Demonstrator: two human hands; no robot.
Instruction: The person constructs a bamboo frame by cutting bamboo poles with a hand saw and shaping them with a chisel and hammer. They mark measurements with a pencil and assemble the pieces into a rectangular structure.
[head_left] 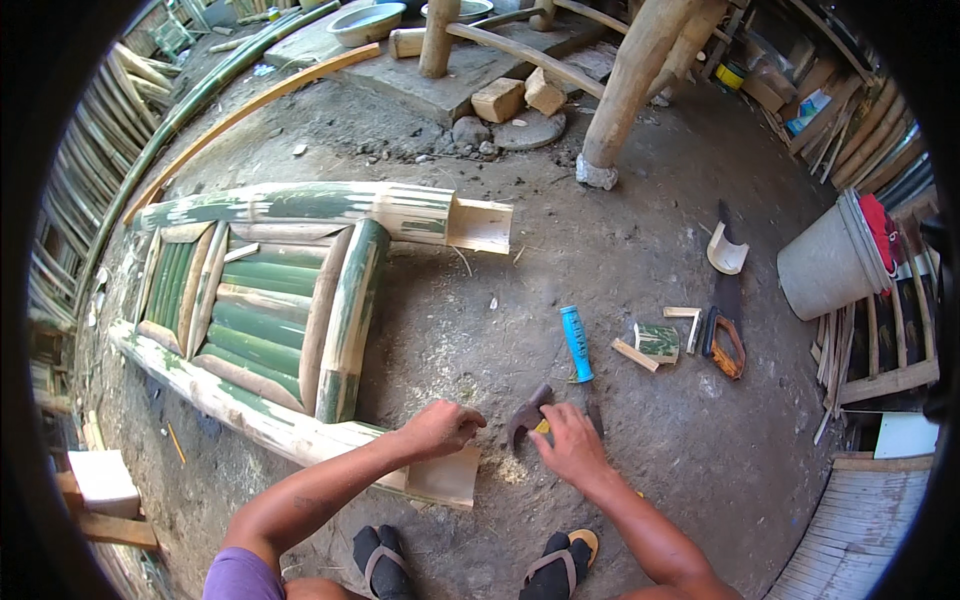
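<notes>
My right hand [574,442] is closed over a claw hammer [528,416], whose dark head and a bit of yellow show beside the fingers. Under that hand runs a dark strip, apparently the blade of the blue-handled tool [576,344] lying just beyond. My left hand [444,426] is curled with thumb and fingers together, above the cut end of the near bamboo pole [446,478]; anything small in it is hidden. Left of both hands lies a bamboo frame [344,320] of thick green and pale poles, filled with green slats.
To the right lie a handsaw [724,340], a short green bamboo piece [656,343], small sticks [634,355] and a cut bamboo half-ring [726,250]. A grey bucket [830,260] stands farther right. Wooden posts [630,90] and blocks [498,100] are at the back.
</notes>
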